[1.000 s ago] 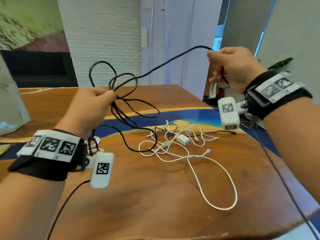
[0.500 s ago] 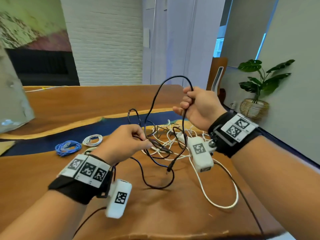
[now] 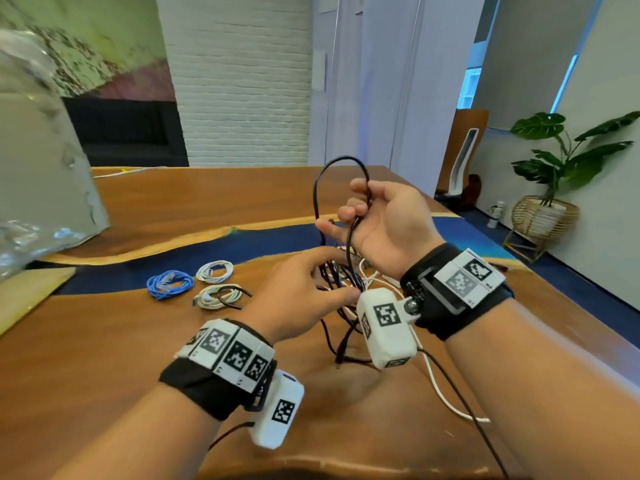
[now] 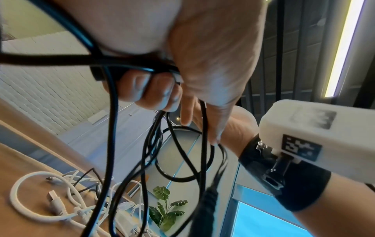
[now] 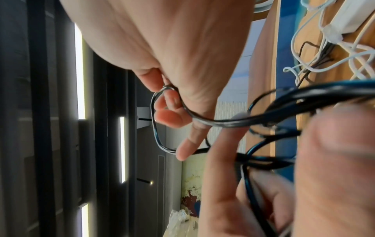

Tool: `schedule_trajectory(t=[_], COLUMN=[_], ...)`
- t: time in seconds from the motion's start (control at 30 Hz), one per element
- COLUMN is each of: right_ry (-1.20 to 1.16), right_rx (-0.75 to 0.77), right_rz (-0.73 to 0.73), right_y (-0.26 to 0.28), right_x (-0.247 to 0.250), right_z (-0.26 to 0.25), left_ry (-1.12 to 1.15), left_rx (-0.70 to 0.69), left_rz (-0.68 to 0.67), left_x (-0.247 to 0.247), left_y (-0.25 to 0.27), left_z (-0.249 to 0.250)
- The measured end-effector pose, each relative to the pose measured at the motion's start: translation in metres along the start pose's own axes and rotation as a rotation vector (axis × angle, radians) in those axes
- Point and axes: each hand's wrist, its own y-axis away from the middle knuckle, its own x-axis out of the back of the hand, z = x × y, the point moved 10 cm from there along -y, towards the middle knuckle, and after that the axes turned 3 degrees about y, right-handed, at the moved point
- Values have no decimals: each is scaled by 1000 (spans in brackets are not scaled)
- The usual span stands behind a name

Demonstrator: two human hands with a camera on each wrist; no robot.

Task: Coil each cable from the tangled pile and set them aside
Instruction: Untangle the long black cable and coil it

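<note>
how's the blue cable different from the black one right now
The blue cable lies on the table as a finished coil; the black cable hangs in loose loops above it. Nothing touches the blue one; the left hand and right hand both grip the black one.

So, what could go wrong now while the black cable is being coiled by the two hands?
1. The black cable hangs from the right hand into the white cable pile; pulling may drag the white cables along.
2. The left hand holds several loose loops, which may slip and uncoil.
3. The dangling plug could catch on the wrist camera.
</note>
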Motion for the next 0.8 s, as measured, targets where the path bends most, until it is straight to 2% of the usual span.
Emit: schedule_trajectory(t=[0.17, 0.27, 0.37, 0.47, 0.57, 0.8], right_ry=[208, 494, 792, 948, 938, 672], right_rx=[27, 78, 29, 9, 39, 6], right_rz=[-58, -45, -89, -132, -119, -3], right_y=[2, 1, 4, 8, 10, 15], right_x=[-9, 4, 14, 21, 25, 56], right_z=[0, -5, 6, 17, 13, -14], left_ry=[-52, -16, 14, 1, -25, 87], left_rx=[-7, -8, 21, 53, 86, 233], left_rz=[-49, 15, 71, 95, 119, 277], left_x=[-1, 9, 17, 19, 20, 49], left_y=[-4, -5, -6, -7, -7, -4], left_z=[-2, -10, -18, -21, -21, -49])
